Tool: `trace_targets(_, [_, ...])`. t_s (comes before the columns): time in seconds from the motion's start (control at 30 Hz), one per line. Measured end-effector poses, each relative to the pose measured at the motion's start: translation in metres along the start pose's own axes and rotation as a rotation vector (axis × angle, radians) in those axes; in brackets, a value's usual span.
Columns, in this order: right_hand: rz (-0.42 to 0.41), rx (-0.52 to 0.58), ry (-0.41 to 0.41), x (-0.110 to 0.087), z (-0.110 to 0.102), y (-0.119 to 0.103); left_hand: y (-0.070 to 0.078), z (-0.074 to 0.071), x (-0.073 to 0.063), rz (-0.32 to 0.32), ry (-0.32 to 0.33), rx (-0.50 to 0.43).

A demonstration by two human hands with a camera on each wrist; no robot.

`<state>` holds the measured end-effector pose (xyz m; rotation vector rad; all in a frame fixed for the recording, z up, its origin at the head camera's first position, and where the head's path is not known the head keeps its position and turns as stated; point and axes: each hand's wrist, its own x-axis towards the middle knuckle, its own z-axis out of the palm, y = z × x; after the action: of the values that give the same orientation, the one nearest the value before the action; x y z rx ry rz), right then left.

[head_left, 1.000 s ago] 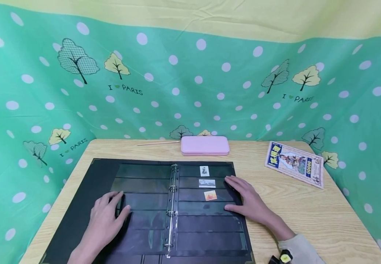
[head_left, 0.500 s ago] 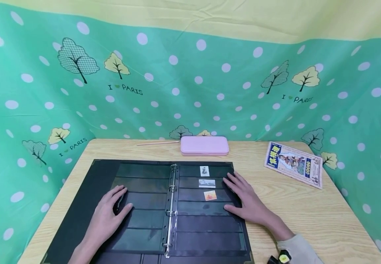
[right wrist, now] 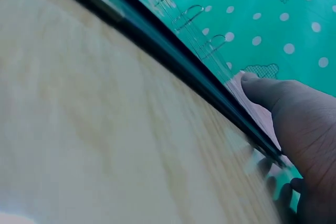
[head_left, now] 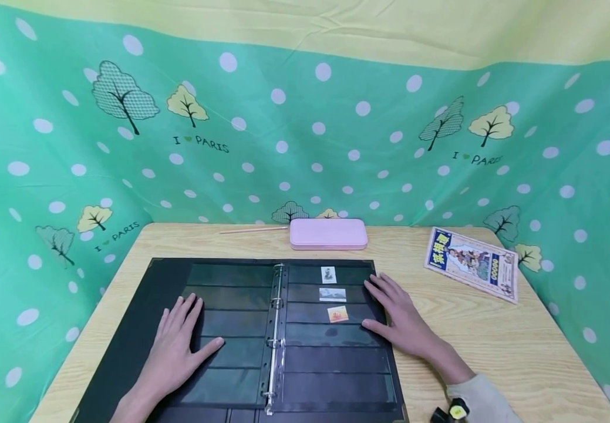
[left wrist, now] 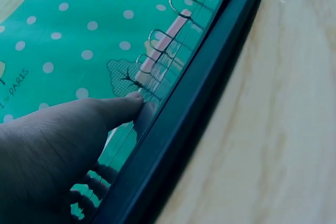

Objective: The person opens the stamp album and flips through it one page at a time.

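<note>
A black ring-bound stamp album lies spread on the table, with clear-pocketed black pages on both sides of its metal rings. Three stamps sit in the upper right-hand pockets: a grey portrait stamp, a wide grey stamp and an orange stamp. My left hand rests on the left page, fingers extended and thumb spread towards the rings. Over the right page's outer edge lies my right hand, fingers straight. Neither hand grips anything. In the left wrist view the thumb touches the page surface.
Behind the album stands a pink case, with a thin pinkish stick to its left. A printed booklet lies at the back right of the wooden table. A green dotted curtain encloses the back and sides.
My left hand's fingers have spread and straightened, and its thumb has moved right across the left page. My right hand has shifted only slightly. The stamps stay where they were.
</note>
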<state>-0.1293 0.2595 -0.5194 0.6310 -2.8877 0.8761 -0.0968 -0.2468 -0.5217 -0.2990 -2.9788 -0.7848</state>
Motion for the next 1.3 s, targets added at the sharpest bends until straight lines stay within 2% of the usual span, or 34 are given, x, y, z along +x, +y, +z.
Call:
trace_targets(0.27, [0.064,-0.021,-0.055,0.007,-0.011,0.009,0.0,0.0,-0.004,-0.023,-0.012,0.017])
trace_targets(0.7, [0.083,-0.054,-0.085,0.031,-0.015,0.017,-0.002,0.001,-0.003,-0.002,0.0,0.01])
trace_targets(1.0, [0.092,-0.095,-0.088,0.031,-0.01,0.02,-0.002,0.001,-0.003,0.006,0.01,0.009])
trace_targets(1.3, [0.094,-0.047,-0.087,0.03,-0.013,0.017,-0.001,0.001,-0.002,0.009,0.008,0.0])
